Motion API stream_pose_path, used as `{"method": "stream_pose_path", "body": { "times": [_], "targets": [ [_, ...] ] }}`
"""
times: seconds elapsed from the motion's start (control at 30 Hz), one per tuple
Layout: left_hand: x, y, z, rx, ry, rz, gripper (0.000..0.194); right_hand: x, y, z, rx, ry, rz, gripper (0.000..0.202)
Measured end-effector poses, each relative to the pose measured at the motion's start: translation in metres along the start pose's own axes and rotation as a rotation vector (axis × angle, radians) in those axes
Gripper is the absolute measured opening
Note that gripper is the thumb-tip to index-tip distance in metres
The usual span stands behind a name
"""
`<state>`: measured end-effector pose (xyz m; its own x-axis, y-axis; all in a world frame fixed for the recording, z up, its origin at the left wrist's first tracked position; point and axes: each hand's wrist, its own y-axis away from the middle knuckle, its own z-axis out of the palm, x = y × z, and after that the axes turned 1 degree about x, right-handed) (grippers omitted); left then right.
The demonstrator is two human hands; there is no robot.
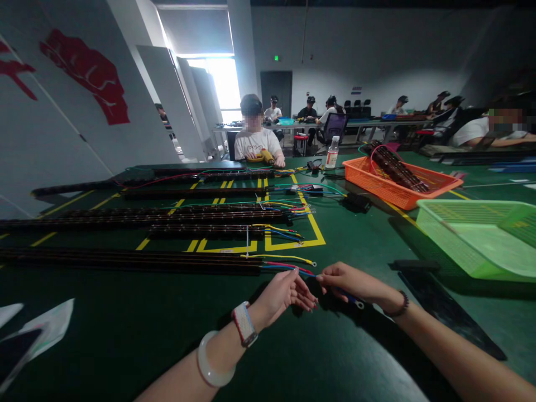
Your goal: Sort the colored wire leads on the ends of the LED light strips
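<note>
A dark, long bundle of strips (167, 262) lies across the table, with wires at its right end. Its yellow wire (288, 257) runs free and ends in a ring terminal. My left hand (285, 296) has its thumb and forefinger at the red and blue wires and appears to pinch them; the other fingers are loosely curled. Close on its right, my right hand (354, 282) pinches the blue wire (347, 294), whose ring terminal (359, 305) sticks out below the fingers. The exact grip of the left fingertips is partly hidden.
More strip bundles (205, 230) with coloured wire ends lie beyond. On the right stand a green basket (473, 262) and an orange basket (377, 184) holding a bundle. A black flat piece (452, 312) lies near my right forearm. A bottle (332, 153) and a seated person (257, 139) are opposite.
</note>
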<state>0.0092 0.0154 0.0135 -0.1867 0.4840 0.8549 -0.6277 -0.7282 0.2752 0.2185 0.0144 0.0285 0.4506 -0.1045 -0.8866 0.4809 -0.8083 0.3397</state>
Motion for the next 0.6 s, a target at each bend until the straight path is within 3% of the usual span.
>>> {"method": "stream_pose_path", "body": {
  "times": [0.17, 0.27, 0.4, 0.6],
  "targets": [
    [-0.003, 0.0, -0.001, -0.065, -0.083, -0.034, 0.043, -0.004, 0.002, 0.004, -0.035, 0.241, 0.037, 0.045],
    [-0.003, 0.0, -0.002, -0.091, -0.099, -0.043, 0.045, -0.004, 0.002, 0.009, 0.02, 0.429, 0.037, 0.045],
    [-0.004, 0.0, -0.003, -0.111, -0.128, -0.032, 0.047, -0.005, 0.002, 0.014, 0.181, 0.771, -0.064, 0.043],
    [-0.008, -0.001, -0.004, -0.117, -0.143, -0.031, 0.046, 0.0, -0.001, 0.018, 0.211, 0.927, -0.209, 0.048]
  ]
}}
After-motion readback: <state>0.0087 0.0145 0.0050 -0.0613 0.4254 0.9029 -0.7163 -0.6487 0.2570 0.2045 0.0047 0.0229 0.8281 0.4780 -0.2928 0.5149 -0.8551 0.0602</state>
